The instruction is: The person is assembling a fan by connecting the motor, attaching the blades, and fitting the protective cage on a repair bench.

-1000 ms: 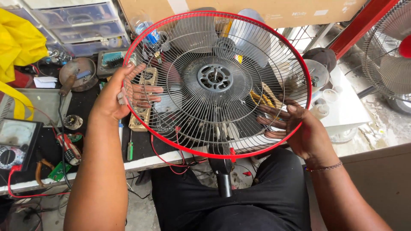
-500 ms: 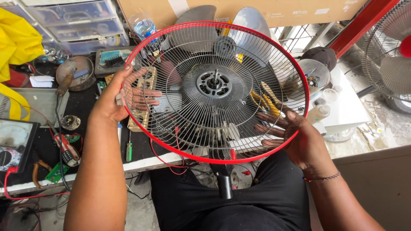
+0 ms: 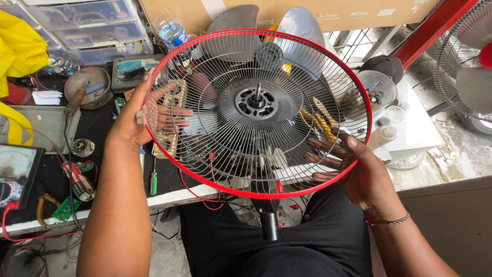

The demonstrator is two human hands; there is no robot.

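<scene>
1. Fan guard (image 3: 259, 110): a round wire grille with a red rim, held face-up over the front edge of the workbench (image 3: 169, 192) and above the person's lap. Its hub plate (image 3: 255, 104) lies near the centre, with a thin shaft showing through it. A black neck or stand stub (image 3: 269, 220) hangs below the near rim. For a good hold, the rim is best kept level and gripped at opposite sides, as here.
2. Fan blades (image 3: 241, 20): grey, seen behind the far rim, near the back edge of the bench.
3. Right hand (image 3: 359, 174): at the lower right rim. The fingers are spread and lie along the wires from beneath, with the thumb over the rim; a light grasp avoids bending the thin wires.
4. Left hand (image 3: 146, 115): at the left rim. The thumb hooks the outside of the rim, and the fingers, slightly apart, curl in behind the wires.
5. Multimeter (image 3: 15, 172): at the left front corner of the bench, well apart from the guard.
6. Yellow-handled pliers (image 3: 320, 123): seen through the wires, on the bench under the guard's right half.
7. Green-handled screwdriver (image 3: 154, 179): near the front edge, just below the left hand.
</scene>
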